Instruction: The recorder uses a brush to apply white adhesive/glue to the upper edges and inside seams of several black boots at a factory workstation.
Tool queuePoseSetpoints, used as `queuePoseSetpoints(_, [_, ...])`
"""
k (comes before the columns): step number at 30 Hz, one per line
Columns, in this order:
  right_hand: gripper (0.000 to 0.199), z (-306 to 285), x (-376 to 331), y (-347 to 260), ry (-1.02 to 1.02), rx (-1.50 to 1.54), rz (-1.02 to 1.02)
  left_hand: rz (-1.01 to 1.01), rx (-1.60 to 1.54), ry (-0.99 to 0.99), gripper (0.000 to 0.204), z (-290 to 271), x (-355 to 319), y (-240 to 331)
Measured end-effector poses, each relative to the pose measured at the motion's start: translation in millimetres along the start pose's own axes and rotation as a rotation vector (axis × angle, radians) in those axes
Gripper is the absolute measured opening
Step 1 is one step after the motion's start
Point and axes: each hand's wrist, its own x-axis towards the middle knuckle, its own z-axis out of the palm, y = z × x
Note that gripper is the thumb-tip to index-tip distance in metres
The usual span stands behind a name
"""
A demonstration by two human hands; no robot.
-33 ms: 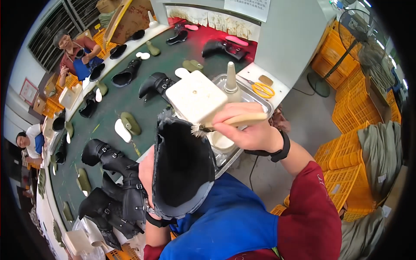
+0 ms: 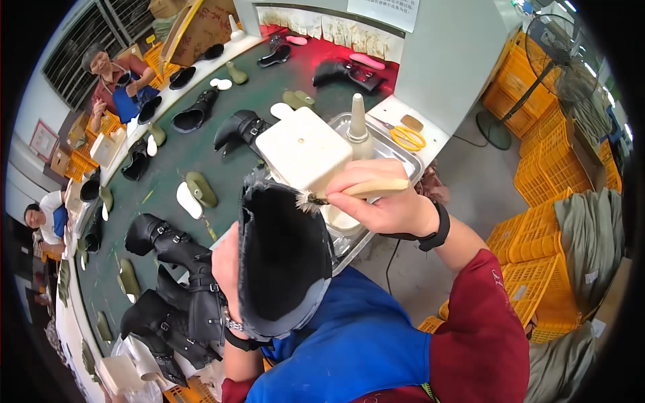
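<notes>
My left hand is closed around the side of a black boot. The boot's open shaft faces up toward me, showing its dark lining, and its lower part is out of sight. In my right hand is a brush with a pale wooden handle, pinched between thumb and fingers. The brush's splayed bristles are at the right rim of the shaft. Just beyond stands a cream square container on a metal tray, beside a nozzle bottle.
A green conveyor carries black boots, olive shoe lasts and white insoles. Several buckled boots lie to my left. Yellow-handled scissors rest at the right. Two people sit across; orange crates and a fan stand right.
My right hand and the brush have shifted very slightly left. The things on the conveyor have also moved a little to the left.
</notes>
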Motion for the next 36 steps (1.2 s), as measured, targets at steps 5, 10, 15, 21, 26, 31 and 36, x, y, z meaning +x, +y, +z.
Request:
queuePoseSetpoints(5, [0.003,4.9,-10.3,-3.9,-0.06,0.091,0.168,0.157,0.05,0.399,0.035,21.6,2.5,-13.3])
queuePoseSetpoints(10, [0.008,10.7,-28.0,-2.4,-0.048,0.231,0.327,0.168,0.063,0.485,0.038,22.1,9.5,-13.2])
queuePoseSetpoints(15, [0.013,14.0,-35.8,-7.4,0.033,0.539,0.617,0.197,0.197,0.498,0.04,20.1,13.3,-14.0])
queuePoseSetpoints(21, [0.015,27.3,-48.9,10.9,0.209,0.572,0.684,0.217,0.119,0.532,0.042,23.0,13.8,-15.5])
queuePoseSetpoints(26, [0.013,36.9,-44.9,10.8,0.388,0.301,0.372,0.219,0.158,0.529,0.044,18.7,11.8,-12.6])
queuePoseSetpoints(31, [0.01,31.4,-48.4,-5.6,0.145,0.18,0.261,0.24,0.184,0.559,0.046,19.0,15.2,-18.1])
queuePoseSetpoints(36, [0.01,32.6,-54.7,-15.6,0.082,0.396,0.405,0.263,0.214,0.585,0.048,20.0,19.4,-24.5])
